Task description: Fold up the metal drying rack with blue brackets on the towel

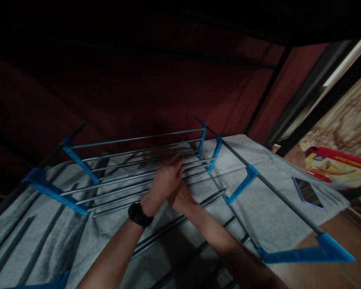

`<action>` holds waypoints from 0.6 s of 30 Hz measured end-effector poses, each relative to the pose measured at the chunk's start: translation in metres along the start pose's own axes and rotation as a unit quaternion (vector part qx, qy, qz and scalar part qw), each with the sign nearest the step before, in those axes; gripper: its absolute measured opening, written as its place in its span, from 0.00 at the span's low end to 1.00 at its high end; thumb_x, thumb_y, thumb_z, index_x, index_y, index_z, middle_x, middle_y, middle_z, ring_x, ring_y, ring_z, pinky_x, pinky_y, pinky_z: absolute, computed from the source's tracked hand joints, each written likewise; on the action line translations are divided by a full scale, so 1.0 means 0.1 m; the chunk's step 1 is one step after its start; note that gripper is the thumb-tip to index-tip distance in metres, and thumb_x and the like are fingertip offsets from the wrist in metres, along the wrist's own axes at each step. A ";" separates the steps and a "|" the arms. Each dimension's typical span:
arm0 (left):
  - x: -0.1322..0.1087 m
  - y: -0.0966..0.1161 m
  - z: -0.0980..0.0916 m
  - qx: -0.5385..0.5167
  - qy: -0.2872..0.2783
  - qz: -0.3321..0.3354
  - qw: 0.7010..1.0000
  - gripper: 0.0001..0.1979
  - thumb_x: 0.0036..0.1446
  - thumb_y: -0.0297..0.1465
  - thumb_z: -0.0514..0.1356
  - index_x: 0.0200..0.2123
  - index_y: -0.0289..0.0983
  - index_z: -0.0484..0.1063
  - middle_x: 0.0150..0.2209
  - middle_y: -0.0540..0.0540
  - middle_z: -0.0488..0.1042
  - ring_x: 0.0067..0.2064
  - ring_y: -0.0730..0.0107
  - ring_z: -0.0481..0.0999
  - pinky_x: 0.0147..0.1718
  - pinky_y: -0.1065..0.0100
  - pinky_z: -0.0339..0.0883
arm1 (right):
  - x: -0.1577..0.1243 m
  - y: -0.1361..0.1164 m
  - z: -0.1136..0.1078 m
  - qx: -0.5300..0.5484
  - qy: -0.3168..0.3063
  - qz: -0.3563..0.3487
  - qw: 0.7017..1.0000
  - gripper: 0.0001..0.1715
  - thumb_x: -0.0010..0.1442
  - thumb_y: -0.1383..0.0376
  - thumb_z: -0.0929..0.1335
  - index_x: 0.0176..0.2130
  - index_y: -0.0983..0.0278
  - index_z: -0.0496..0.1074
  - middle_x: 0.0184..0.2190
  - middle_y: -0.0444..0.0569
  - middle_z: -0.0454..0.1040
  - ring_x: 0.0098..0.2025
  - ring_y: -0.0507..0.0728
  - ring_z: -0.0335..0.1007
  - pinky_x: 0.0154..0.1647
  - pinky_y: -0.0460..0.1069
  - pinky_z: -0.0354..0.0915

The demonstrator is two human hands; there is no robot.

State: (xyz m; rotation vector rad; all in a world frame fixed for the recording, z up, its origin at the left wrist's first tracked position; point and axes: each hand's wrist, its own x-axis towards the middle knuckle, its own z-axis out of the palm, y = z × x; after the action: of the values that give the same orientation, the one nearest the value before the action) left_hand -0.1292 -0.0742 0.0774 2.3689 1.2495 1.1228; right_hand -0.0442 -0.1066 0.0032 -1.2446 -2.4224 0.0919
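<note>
Drying rack, grey rods with blue brackets, lies mid-way across a grey blanket. Left hand lies flat on the rods, fingers extended, black watch on the wrist. Right hand is tucked under it, so I can't tell its grip. Phone sits near the blanket's right edge. Dark red wall behind, room dim.

A grey towel is spread over a brown surface, which shows bare only to the right of the hands and nearer than them. Directly on the towel rests a drying rack of thin metal rods and blue plastic brackets, its rods running under the left hand and right hand and out to both sides. A phone lies flat on the towel well right of the grip, beyond the rack's outer rail.
</note>
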 end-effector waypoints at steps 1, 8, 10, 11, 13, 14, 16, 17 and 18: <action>0.06 0.02 0.06 -0.014 -0.011 0.009 1.000 0.18 0.56 0.26 0.59 0.51 0.41 0.75 0.58 0.41 0.70 0.58 0.53 0.69 0.60 0.53 0.60 | -0.22 0.07 -0.02 0.003 0.040 0.020 0.999 0.24 0.63 0.71 0.60 0.56 0.61 0.69 0.57 0.54 0.70 0.64 0.63 0.56 0.65 0.60 0.54; 0.50 0.42 0.65 0.097 -0.126 0.037 0.987 0.15 0.62 0.28 0.55 0.51 0.37 0.71 0.52 0.40 0.73 0.54 0.59 0.73 0.56 0.62 0.63 | -1.09 0.99 -0.19 0.164 0.283 0.314 0.891 0.29 0.58 0.70 0.61 0.58 0.61 0.68 0.56 0.55 0.70 0.59 0.61 0.64 0.61 0.61 0.60; 0.60 0.55 0.82 0.151 -0.159 0.036 0.975 0.14 0.63 0.29 0.54 0.51 0.37 0.69 0.51 0.40 0.74 0.53 0.60 0.74 0.54 0.63 0.65 | -1.03 1.29 -0.19 0.246 0.353 0.362 0.827 0.29 0.57 0.66 0.62 0.57 0.63 0.68 0.54 0.55 0.72 0.55 0.61 0.67 0.58 0.59 0.63; 0.65 0.59 0.90 0.175 -0.171 0.036 0.969 0.14 0.64 0.30 0.53 0.51 0.36 0.68 0.50 0.40 0.74 0.52 0.60 0.74 0.53 0.63 0.65 | -0.99 1.40 -0.18 0.280 0.380 0.372 0.799 0.29 0.56 0.65 0.63 0.57 0.63 0.68 0.53 0.55 0.72 0.54 0.61 0.68 0.57 0.59 0.64; 0.74 0.64 1.04 0.211 -0.187 0.036 0.959 0.14 0.65 0.32 0.53 0.51 0.35 0.66 0.49 0.39 0.74 0.51 0.59 0.75 0.51 0.62 0.66 | -0.93 1.57 -0.15 0.322 0.413 0.375 0.765 0.29 0.56 0.63 0.63 0.56 0.63 0.69 0.54 0.55 0.72 0.54 0.60 0.68 0.56 0.57 0.65; 0.78 0.64 1.10 0.223 -0.192 0.035 0.955 0.14 0.65 0.32 0.53 0.52 0.35 0.66 0.49 0.39 0.74 0.51 0.59 0.75 0.50 0.62 0.67 | -0.91 1.61 -0.13 0.330 0.421 0.376 0.757 0.29 0.55 0.63 0.63 0.56 0.63 0.69 0.55 0.55 0.71 0.54 0.60 0.68 0.56 0.57 0.65; 0.86 0.63 1.20 0.230 -0.205 0.027 0.951 0.15 0.65 0.33 0.53 0.52 0.34 0.65 0.49 0.38 0.74 0.50 0.59 0.75 0.48 0.63 0.68 | -0.90 1.66 -0.10 0.340 0.423 0.383 0.747 0.30 0.54 0.61 0.64 0.56 0.63 0.68 0.56 0.56 0.70 0.53 0.60 0.68 0.56 0.57 0.64; 0.89 0.62 1.24 0.227 -0.212 0.020 0.950 0.15 0.65 0.34 0.54 0.52 0.35 0.65 0.49 0.38 0.74 0.50 0.59 0.76 0.47 0.64 0.68 | -0.90 1.67 -0.08 0.346 0.421 0.385 0.745 0.31 0.54 0.60 0.64 0.56 0.64 0.68 0.56 0.56 0.70 0.53 0.60 0.68 0.56 0.57 0.64; 0.92 0.62 1.28 0.221 -0.221 0.011 0.950 0.15 0.64 0.35 0.55 0.52 0.35 0.65 0.49 0.39 0.75 0.50 0.60 0.76 0.46 0.65 0.68 | -0.90 1.67 -0.07 0.349 0.421 0.387 0.743 0.31 0.54 0.60 0.64 0.56 0.65 0.68 0.56 0.56 0.70 0.52 0.60 0.68 0.56 0.57 0.64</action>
State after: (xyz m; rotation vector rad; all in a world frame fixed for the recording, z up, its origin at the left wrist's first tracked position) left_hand 0.0315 -0.0221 0.0709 2.7393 1.4113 0.2872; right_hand 0.1328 -0.0789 -0.0606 -1.3787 -0.8463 0.4980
